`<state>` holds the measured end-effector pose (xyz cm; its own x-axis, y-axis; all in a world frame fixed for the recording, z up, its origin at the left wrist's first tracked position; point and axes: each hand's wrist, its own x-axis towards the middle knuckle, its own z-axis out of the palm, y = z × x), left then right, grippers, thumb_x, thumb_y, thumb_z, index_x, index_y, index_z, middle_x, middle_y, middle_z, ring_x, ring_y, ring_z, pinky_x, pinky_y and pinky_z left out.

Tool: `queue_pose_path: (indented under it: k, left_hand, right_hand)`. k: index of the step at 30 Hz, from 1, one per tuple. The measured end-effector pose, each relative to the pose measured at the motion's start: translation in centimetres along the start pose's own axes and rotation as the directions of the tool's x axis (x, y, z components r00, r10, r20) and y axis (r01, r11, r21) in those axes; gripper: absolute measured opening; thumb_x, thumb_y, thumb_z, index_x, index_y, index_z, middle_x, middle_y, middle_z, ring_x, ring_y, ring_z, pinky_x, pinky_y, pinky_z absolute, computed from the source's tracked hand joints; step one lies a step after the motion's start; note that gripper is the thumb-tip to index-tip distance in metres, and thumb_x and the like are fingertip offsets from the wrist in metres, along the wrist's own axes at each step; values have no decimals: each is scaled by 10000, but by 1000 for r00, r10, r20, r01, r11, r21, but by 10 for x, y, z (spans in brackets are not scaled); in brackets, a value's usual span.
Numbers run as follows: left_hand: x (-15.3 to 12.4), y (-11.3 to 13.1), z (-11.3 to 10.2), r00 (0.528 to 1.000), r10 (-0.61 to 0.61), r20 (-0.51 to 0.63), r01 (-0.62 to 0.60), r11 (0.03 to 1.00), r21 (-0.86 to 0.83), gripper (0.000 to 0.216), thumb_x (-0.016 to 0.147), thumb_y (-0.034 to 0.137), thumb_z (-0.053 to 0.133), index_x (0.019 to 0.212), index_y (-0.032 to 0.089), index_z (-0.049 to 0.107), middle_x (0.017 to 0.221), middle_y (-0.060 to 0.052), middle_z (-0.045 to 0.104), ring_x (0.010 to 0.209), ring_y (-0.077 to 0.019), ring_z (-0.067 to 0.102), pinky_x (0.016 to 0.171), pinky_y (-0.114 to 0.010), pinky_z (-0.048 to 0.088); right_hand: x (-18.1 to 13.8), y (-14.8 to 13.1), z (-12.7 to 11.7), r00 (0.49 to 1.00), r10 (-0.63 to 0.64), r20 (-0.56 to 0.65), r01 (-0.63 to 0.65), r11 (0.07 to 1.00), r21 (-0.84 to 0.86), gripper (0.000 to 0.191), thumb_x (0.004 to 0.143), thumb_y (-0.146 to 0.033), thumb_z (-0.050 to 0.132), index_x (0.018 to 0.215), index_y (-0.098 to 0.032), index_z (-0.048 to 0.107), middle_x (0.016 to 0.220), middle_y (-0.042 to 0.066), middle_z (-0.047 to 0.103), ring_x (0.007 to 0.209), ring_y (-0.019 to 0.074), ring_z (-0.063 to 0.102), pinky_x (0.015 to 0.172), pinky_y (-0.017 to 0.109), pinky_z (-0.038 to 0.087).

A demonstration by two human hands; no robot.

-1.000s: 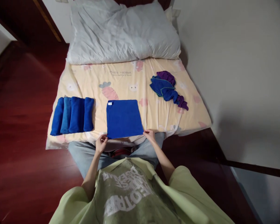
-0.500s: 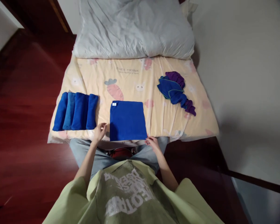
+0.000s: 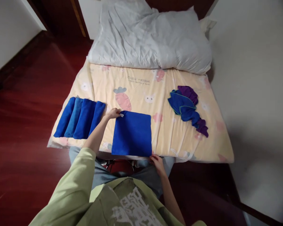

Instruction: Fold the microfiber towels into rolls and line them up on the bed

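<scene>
At the near side: jeans (image 3: 151, 179) and a pale green printed shirt (image 3: 132, 201), worn by the person.
Right hand (image 3: 158, 164): at the near right corner of the blue cloth (image 3: 133, 133), fingertips touching it; fingers bent, and whether they pinch the fabric cannot be told.
Blue cloth: lies flat and roughly square along the near edge of the patterned bed sheet (image 3: 162, 131), between the two hands, which stand at diagonally opposite corners; the right hand is on its near side, the left hand at its far side.
Left hand (image 3: 113, 113): closed on the far left corner of the cloth, knuckles up, the forearm passing just beside the rolls.
White tag (image 3: 121, 115): on that same corner, just right of the left fingers.
Rolled cloths (image 3: 83, 121): in a row on the left, side by side and touching, one lighter blue than the others.
Crumpled heap (image 3: 185, 105): on the right, well apart from both hands; blue and purple fabric, green edging on the blue.
Grey-white bedding (image 3: 153, 40): bulky and creased, across the far end.
</scene>
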<state>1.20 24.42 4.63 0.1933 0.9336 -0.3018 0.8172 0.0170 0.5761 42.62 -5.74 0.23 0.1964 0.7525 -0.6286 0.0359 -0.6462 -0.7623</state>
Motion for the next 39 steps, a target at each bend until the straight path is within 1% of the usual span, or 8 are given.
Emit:
queue_pose_path:
  k: [6, 9, 11, 15, 20, 23, 33, 39]
  left_hand:
    - [12, -15, -4, 997, -83, -8, 81, 987, -141, 307, 685, 376, 791, 915, 186, 717, 795, -19, 745, 736, -175, 669, 714, -255, 490]
    - [11, -10, -6, 983, -142, -112, 122, 977, -174, 212, 709, 290, 794, 867, 172, 716, 787, -31, 744, 772, -182, 680, 771, -267, 500]
    - [-3, -3, -1, 954, -157, -256, 112, 977, -181, 157, 774, 269, 745, 883, 160, 717, 833, -56, 745, 791, -185, 676, 799, -280, 506]
    - [-83, 13, 42, 850, -154, -504, 81, 983, -165, 193, 914, 298, 582, 949, 159, 711, 889, -95, 714, 816, -198, 665, 812, -305, 522]
    - [-220, 21, 127, 886, -245, -394, 128, 945, -300, 249, 923, 387, 594, 972, 176, 717, 942, -99, 704, 792, -206, 680, 784, -327, 566]
    - [-261, 19, 156, 855, -340, -393, 215, 920, -327, 243, 875, 354, 651, 1013, 168, 722, 964, -103, 711, 783, -215, 686, 818, -356, 577]
    - [-275, 10, 167, 809, -490, -324, 310, 825, -473, 205, 807, 350, 713, 948, 201, 730, 865, -56, 777, 852, -235, 753, 876, -346, 577]
    - [-279, 10, 162, 848, -449, -280, 277, 828, -488, 203, 805, 312, 674, 961, 204, 743, 852, -45, 780, 825, -219, 741, 839, -323, 573]
  right_hand:
    - [3, 6, 0, 1000, 26, -14, -25, 998, 54, 452, 501, -560, 872, 754, -212, 736, 702, 54, 729, 675, 266, 701, 614, 377, 577]
    - [2, 7, 1, 999, 23, -40, -20, 996, 82, 474, 493, -556, 892, 757, -193, 738, 687, 59, 724, 656, 255, 682, 614, 374, 561]
    - [0, 6, 2, 999, 5, -51, 0, 996, 90, 468, 507, -554, 895, 761, -194, 738, 689, 63, 723, 650, 255, 674, 615, 377, 555]
    - [-5, 6, 3, 996, -55, -73, 60, 996, 72, 438, 560, -545, 879, 790, -199, 740, 705, 47, 705, 627, 222, 637, 588, 340, 512]
    - [-10, 7, 4, 988, -83, -132, 87, 996, 23, 461, 611, -557, 842, 889, -197, 764, 749, 33, 706, 549, 143, 518, 508, 282, 404]
    - [-11, 6, 6, 985, -92, -147, 92, 996, -5, 502, 637, -590, 818, 954, -204, 778, 827, 57, 733, 620, 166, 564, 523, 278, 415]
    - [-9, 5, 5, 986, -139, -96, 151, 979, 136, 444, 591, -513, 868, 883, -193, 771, 694, 17, 657, 553, 141, 495, 501, 284, 422]
    - [-10, 2, 4, 991, -112, -73, 124, 976, 178, 439, 587, -500, 874, 887, -196, 771, 691, -6, 640, 570, 131, 495, 524, 264, 419]
